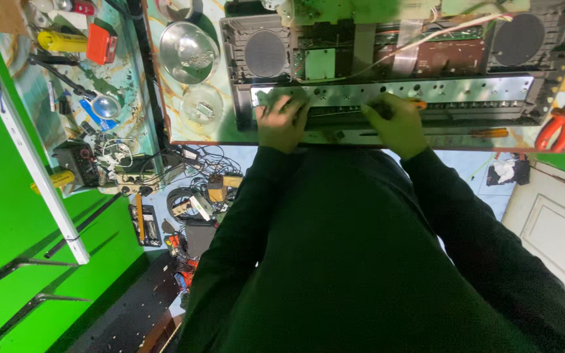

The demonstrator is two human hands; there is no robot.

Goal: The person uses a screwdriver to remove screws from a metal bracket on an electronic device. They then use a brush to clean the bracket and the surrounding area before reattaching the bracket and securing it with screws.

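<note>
An opened electronic keyboard lies upside down on the workbench, showing two round speakers, green circuit boards and a long metal strip. My left hand rests flat on the left end of that strip, fingers spread. My right hand is closed around a screwdriver with an orange handle, its tip against the strip near the middle. Dark sleeves cover both of my arms.
Two metal bowls and a clear dish sit left of the keyboard. Red pliers and another orange screwdriver lie at the right. A side bench holds tools; cables and parts litter the floor.
</note>
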